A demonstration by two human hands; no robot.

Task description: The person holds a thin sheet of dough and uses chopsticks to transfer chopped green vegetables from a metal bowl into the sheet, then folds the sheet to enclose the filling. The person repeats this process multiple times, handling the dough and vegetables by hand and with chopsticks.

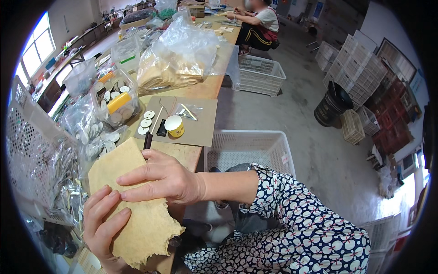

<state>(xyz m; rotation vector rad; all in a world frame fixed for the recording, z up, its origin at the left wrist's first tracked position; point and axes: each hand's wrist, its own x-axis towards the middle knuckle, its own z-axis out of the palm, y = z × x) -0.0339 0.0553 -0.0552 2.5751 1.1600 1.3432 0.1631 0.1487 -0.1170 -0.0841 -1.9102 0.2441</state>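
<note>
The left hand [104, 223] grasps a tan sheet [141, 219], its fingers curled over the sheet's face from the left. The right hand [166, 179] lies over the upper right side, fingers extended across it; whether it pinches the sheet cannot be told. The sheet, ragged along its lower end, is held above the right edge of the desk [185, 155]. Just beyond, along that edge, a grey-brown board [200, 123] carries a yellow cup [177, 132] and white discs [146, 123]. Farther up the desk lies a big clear bag [175, 50]; a white crate [242, 141] stands beside the desk's right edge.

Black bucket [329, 110] near stacked white crates [355, 63]
</note>
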